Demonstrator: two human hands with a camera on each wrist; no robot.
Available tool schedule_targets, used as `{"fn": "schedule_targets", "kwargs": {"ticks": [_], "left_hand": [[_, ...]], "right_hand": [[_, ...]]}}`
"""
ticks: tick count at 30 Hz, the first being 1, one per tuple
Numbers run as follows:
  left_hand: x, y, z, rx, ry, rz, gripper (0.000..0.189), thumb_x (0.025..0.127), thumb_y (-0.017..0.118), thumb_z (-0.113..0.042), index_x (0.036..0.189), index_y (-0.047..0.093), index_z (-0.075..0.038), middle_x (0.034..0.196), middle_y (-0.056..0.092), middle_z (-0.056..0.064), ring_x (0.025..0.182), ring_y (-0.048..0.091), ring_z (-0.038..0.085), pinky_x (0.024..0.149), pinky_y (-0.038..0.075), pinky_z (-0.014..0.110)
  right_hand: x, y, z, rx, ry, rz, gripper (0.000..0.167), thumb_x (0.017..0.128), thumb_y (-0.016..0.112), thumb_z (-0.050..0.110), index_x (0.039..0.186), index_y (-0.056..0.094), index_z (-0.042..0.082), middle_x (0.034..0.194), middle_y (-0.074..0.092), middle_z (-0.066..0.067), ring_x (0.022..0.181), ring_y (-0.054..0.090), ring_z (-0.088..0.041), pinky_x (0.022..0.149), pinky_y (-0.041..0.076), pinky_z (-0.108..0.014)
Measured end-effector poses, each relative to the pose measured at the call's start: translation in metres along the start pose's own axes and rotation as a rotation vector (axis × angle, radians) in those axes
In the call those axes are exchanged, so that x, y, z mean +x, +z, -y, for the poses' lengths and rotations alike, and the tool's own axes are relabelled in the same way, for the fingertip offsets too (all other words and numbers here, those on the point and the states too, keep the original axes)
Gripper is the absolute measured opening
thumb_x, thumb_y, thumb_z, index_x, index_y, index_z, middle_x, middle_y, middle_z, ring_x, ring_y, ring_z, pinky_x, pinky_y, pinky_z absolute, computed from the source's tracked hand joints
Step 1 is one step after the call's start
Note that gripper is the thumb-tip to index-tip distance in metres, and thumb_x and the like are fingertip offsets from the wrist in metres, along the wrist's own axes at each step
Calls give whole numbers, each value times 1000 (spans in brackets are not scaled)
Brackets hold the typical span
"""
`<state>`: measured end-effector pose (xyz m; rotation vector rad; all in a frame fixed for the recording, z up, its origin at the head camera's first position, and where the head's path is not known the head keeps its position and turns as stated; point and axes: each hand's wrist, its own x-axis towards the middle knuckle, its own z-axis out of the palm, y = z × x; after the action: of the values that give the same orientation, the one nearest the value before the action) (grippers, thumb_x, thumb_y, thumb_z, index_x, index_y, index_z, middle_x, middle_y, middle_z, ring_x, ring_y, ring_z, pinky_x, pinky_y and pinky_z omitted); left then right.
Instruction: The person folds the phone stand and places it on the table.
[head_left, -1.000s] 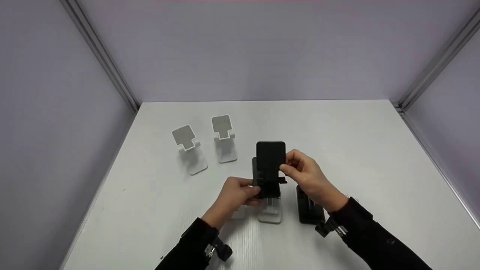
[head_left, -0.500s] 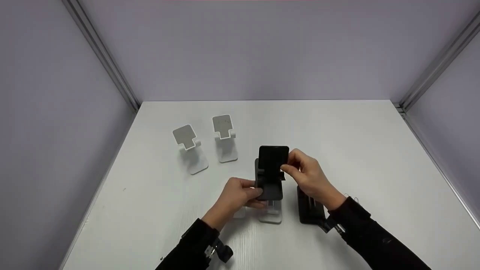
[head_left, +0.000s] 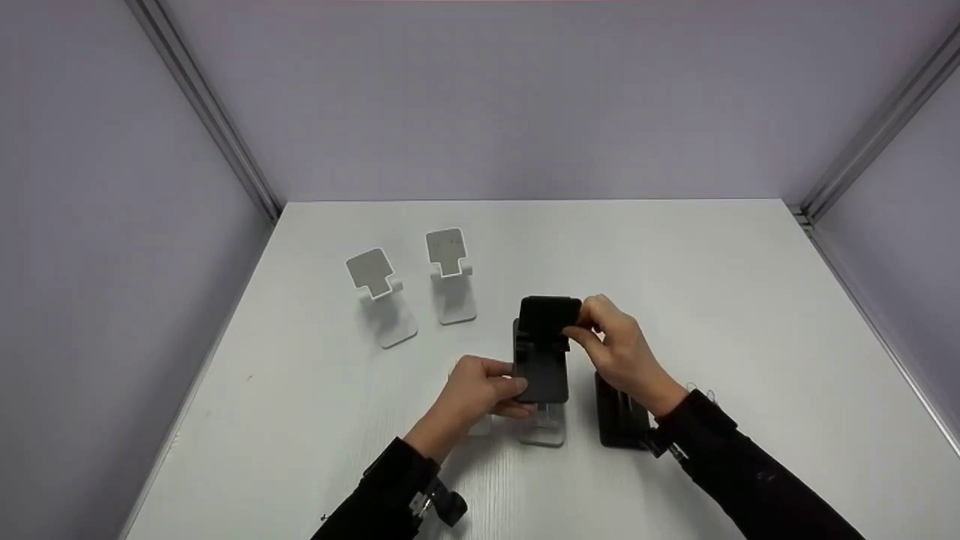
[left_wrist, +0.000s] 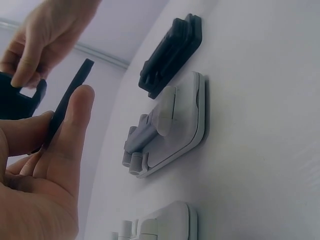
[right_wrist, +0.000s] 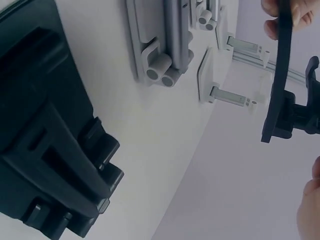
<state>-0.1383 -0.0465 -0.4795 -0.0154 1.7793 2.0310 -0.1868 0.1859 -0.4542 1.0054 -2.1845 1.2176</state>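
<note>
Both hands hold a black folding phone stand (head_left: 543,375) above the table, partly unfolded. My left hand (head_left: 474,386) pinches its base plate from the left, thumb on top and fingers beneath. On the other side my right hand (head_left: 621,354) pinches the edge of the upper plate (head_left: 549,315) between thumb and fingers. In the right wrist view the base plate (right_wrist: 281,65) appears edge-on, with the hinge arm (right_wrist: 302,115) standing out from it. Directly under the held stand, a folded white phone stand (head_left: 543,436) lies on the table, partly covered.
A folded black phone stand (head_left: 616,420) lies beneath my right wrist. Another folded white stand (left_wrist: 172,222) is beside my left hand, mostly hidden in the head view. Two unfolded white stands (head_left: 370,272) (head_left: 447,251) stand at the back left. Panels (head_left: 525,97) enclose the white table (head_left: 712,277).
My right hand has tilted the upper plate, so it looks shorter and more of the base plate shows. The held stand has shifted slightly right and nearer. My left hand keeps its pinch.
</note>
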Motion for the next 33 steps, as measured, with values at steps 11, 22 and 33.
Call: {"fn": "schedule_targets", "kwargs": {"ticks": [11,22,33], "left_hand": [[-2,5,1,-30,11,35,28,92,69,2,117,67,16,93,74,27,78,77,34,73,65,38],[0,6,2,-69,-15,5,26,94,67,2,115,67,16,92,73,28,75,77,31,73,65,37],[2,2,4,-71,-21,-40,30,94,66,2,119,63,18,95,73,29,76,77,31,73,65,37]], "right_hand": [[0,0,-10,-96,-86,-43,25,85,74,-10,87,54,5,84,53,-4,79,48,-17,65,43,-28],[1,2,-13,-126,-74,-56,21,86,76,-7,90,59,5,85,57,-3,81,52,-15,68,46,-26],[9,-8,-1,-137,-78,-100,38,84,79,-4,118,64,0,95,63,-11,83,59,-25,69,43,-25]]}}
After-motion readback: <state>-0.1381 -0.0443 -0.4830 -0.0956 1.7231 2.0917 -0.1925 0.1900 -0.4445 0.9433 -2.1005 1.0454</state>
